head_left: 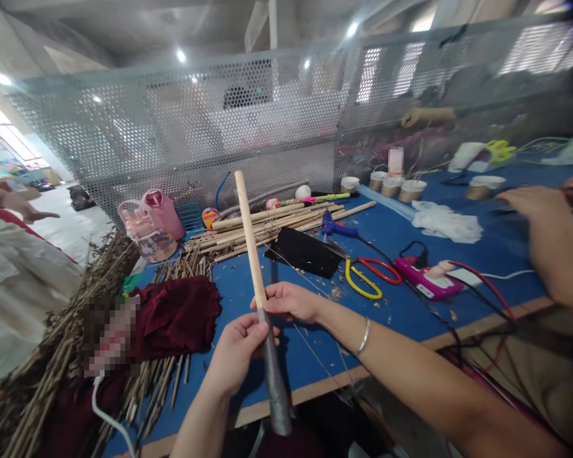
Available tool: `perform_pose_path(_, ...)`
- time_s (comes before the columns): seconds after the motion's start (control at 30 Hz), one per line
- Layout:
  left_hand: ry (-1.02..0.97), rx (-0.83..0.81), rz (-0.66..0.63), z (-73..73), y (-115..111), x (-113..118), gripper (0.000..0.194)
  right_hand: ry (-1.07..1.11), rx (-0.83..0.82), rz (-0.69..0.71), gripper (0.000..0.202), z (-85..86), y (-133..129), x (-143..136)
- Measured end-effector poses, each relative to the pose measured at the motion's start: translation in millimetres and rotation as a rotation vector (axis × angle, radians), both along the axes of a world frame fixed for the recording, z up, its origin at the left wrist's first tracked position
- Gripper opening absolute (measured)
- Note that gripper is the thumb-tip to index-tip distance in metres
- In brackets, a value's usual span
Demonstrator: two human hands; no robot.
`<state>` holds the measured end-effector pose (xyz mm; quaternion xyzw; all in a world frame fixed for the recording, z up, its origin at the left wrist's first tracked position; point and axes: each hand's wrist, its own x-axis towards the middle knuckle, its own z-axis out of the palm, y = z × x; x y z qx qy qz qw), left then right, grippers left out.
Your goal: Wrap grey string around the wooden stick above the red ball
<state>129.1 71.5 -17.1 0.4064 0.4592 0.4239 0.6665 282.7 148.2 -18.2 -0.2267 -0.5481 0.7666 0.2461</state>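
- Hiding behind the stick, most fingers of the left hand drop from sight; just their tips peek past its right side.
- Over on the left, a pixelated patch masks something beside a white cable, and what it is I can't tell.
- Cut off at the left edge: a person's pale clothing. Far right, another person's hand blurs, too smeared to read its grip.
- Now the fingers! Left thumb pressed on the front of the grey covering, the rest curled behind, a closed hold.
- Right hand just above, thumb and fingers pinching where bare wood meets grey, a silver bracelet on that wrist.
- And the stick slants over the table's front edge, pale tip up and leaning left, grey end down by the lap.
- Across the blue table: pale sticks in a pile, black cloth, a blue glue gun, scissors, a pink power strip.
- Left side, maroon cloth lies over cut stalks.
- Behind it all, a perforated metal screen spans the room, ceiling lights glowing beyond.
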Motion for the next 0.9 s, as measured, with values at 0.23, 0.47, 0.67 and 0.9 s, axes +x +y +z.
perform_pose_path(0.23, -0.015, -0.008, 0.098, -0.2, -5, 12, 0.032, 0.019, 0.028, -0.134, 0.035, -5.6, -3, -8)
perform_pose_path(0.47, -0.092, -0.032, 0.112, -1.0, -5, 14, 0.033, 0.000, -0.001, -0.090, 0.037, -2.0, -2, -5)
perform_pose_path(0.67, -0.014, 0.019, 0.100, 1.6, -5, 6, 0.032, -0.005, 0.059, -0.121, 0.036, -6.3, -2, -5)
perform_pose_path(0.9, -0.042, -0.051, 0.190, -4.2, -4, 8, 0.032, 0.030, 0.052, -0.101, 0.037, -5.3, -3, -7)
